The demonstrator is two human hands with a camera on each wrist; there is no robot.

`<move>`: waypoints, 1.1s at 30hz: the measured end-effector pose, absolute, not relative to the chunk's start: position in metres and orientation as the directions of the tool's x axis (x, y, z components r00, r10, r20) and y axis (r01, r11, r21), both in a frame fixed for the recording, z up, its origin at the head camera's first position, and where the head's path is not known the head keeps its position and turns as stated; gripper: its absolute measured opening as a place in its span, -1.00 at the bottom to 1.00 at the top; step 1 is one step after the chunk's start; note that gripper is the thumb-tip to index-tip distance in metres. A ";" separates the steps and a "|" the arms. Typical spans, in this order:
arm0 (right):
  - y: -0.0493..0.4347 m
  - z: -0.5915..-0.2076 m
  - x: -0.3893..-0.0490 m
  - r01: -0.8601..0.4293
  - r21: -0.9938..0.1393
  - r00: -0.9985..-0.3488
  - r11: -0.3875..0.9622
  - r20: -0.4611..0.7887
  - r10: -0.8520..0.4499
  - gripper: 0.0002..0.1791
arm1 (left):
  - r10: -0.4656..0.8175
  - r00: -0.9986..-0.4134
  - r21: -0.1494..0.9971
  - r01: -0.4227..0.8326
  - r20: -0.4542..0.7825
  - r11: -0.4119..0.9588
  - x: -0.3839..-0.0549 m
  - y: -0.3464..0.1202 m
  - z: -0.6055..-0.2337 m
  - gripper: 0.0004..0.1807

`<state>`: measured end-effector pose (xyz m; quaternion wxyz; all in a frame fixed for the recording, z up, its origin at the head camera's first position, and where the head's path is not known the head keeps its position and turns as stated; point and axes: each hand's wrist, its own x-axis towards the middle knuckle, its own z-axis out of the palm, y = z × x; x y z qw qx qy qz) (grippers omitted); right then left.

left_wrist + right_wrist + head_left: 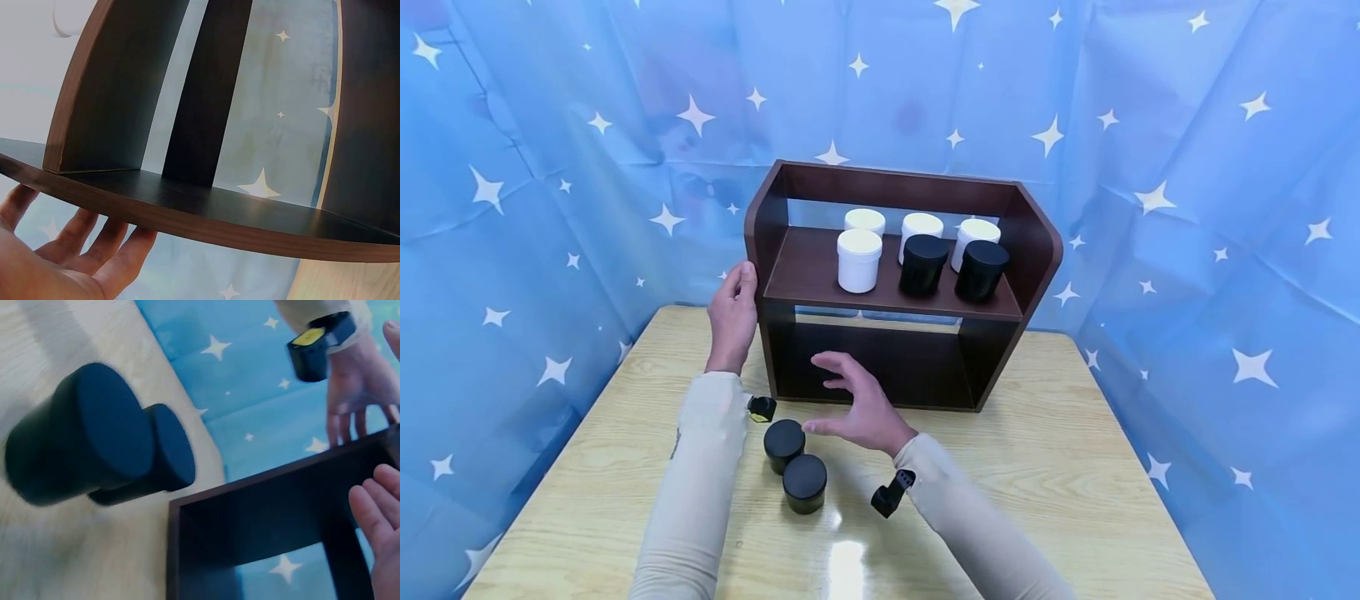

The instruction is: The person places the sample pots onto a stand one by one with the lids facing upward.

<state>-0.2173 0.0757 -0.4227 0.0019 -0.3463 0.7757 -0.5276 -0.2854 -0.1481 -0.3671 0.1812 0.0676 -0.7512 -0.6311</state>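
Note:
My left hand [732, 321] rests against the outer left side of a dark brown two-tier shelf [891, 307]. In the left wrist view its fingers [128, 262] are extended, with the tips touching the side panel [206, 228]. My right hand [865, 408] hovers before the lower tier, fingers spread and holding nothing. Close by its thumb, two black lidded jars stand on the table: a farther jar [784, 450] and a nearer jar [805, 487]. Both show large in the right wrist view, the nearer jar [50, 450] partly hiding the farther jar [175, 447].
On the upper tier stand several white jars [858, 268], with a black jar [922, 271] and another black jar [981, 273] in the front row at the right. A pale wooden table [1037, 467] carries the shelf. Blue star-patterned cloth [910, 83] hangs behind and at both sides.

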 end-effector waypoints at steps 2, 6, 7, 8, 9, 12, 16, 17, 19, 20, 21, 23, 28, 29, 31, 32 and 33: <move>0.075 -0.428 -0.216 -0.520 -0.825 -0.771 0.221 0.342 -0.538 -0.09 | -0.328 -0.926 0.973 0.128 0.186 0.192 -0.285 -0.148 -0.367 -0.37; 0.074 -0.440 -0.214 -0.502 -0.827 -0.785 0.255 0.312 -0.535 -0.09 | -0.324 -0.929 0.974 0.124 0.181 0.189 -0.283 -0.149 -0.367 -0.38; 0.074 -0.443 -0.213 -0.500 -0.826 -0.787 0.260 0.308 -0.535 -0.09 | -0.324 -0.929 0.974 0.123 0.180 0.189 -0.283 -0.149 -0.367 -0.38; 0.074 -0.445 -0.213 -0.497 -0.825 -0.788 0.268 0.301 -0.537 -0.08 | -0.326 -0.928 0.974 0.125 0.183 0.190 -0.283 -0.149 -0.367 -0.38; 0.073 -0.448 -0.212 -0.492 -0.826 -0.791 0.275 0.292 -0.538 -0.08 | -0.326 -0.928 0.974 0.125 0.182 0.190 -0.283 -0.149 -0.366 -0.37; 0.071 -0.456 -0.209 -0.471 -0.832 -0.796 0.294 0.257 -0.548 -0.07 | -0.330 -0.926 0.974 0.125 0.183 0.190 -0.283 -0.149 -0.366 -0.37; 0.069 -0.465 -0.205 -0.439 -0.836 -0.808 0.329 0.207 -0.552 -0.06 | -0.331 -0.925 0.974 0.128 0.186 0.188 -0.284 -0.149 -0.367 -0.36; 0.069 -0.468 -0.205 -0.433 -0.835 -0.812 0.339 0.198 -0.550 -0.05 | -0.331 -0.925 0.974 0.129 0.187 0.188 -0.284 -0.150 -0.368 -0.36; 0.069 -0.473 -0.203 -0.421 -0.834 -0.821 0.358 0.182 -0.541 -0.03 | -0.332 -0.924 0.973 0.132 0.190 0.190 -0.283 -0.149 -0.368 -0.36; 0.068 -0.475 -0.202 -0.414 -0.833 -0.825 0.368 0.173 -0.538 -0.02 | -0.333 -0.923 0.973 0.132 0.191 0.190 -0.284 -0.149 -0.368 -0.37; 0.068 -0.477 -0.202 -0.408 -0.834 -0.827 0.372 0.165 -0.537 -0.01 | -0.335 -0.922 0.972 0.134 0.193 0.191 -0.283 -0.149 -0.368 -0.37; 0.068 -0.482 -0.201 -0.400 -0.832 -0.829 0.384 0.150 -0.538 0.02 | -0.339 -0.920 0.972 0.136 0.196 0.194 -0.284 -0.148 -0.368 -0.36; 0.069 -0.494 -0.199 -0.396 -0.802 -0.831 0.447 0.107 -0.546 0.10 | -0.332 -0.924 0.972 0.127 0.188 0.197 -0.286 -0.147 -0.368 -0.35; 0.069 -0.497 -0.199 -0.402 -0.793 -0.831 0.458 0.106 -0.546 0.11 | -0.331 -0.925 0.972 0.126 0.187 0.197 -0.286 -0.147 -0.368 -0.35; 0.069 -0.501 -0.198 -0.400 -0.786 -0.834 0.472 0.099 -0.543 0.12 | -0.330 -0.926 0.973 0.123 0.184 0.196 -0.286 -0.147 -0.368 -0.34; 0.068 -0.503 -0.197 -0.398 -0.785 -0.835 0.474 0.096 -0.542 0.13 | -0.331 -0.926 0.973 0.123 0.183 0.195 -0.285 -0.147 -0.367 -0.35; 0.068 -0.504 -0.196 -0.393 -0.786 -0.837 0.477 0.092 -0.539 0.13 | -0.333 -0.925 0.973 0.124 0.184 0.193 -0.285 -0.148 -0.367 -0.35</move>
